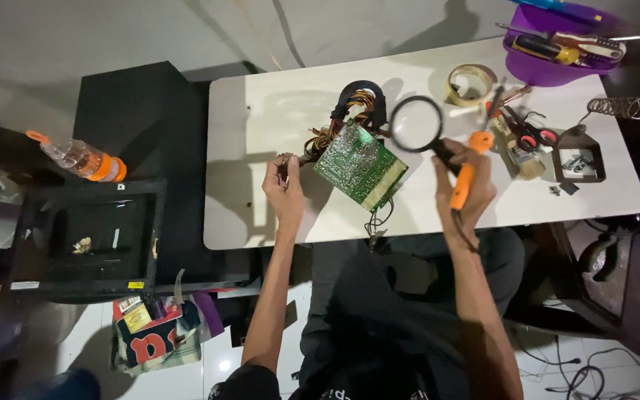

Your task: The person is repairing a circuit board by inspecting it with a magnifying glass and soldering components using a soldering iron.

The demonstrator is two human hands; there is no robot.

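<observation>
A green circuit board (361, 164) with a bundle of coloured wires (355, 105) lies tilted in the middle of the white table (261, 126). My left hand (284, 190) is closed on a small dark metal part just left of the board. In my right hand (462, 181) I grip a black-rimmed magnifying glass (417, 125), its lens hovering over the board's upper right corner. The same hand also holds an orange-handled soldering iron (467, 172).
A tape roll (472, 83), scissors (531, 133), a brush (524, 159) and a coiled iron stand (594, 137) lie at the right. A purple tool tub (553, 48) sits far right. Left of the table are a black box frame (87, 237) and a bottle (83, 158).
</observation>
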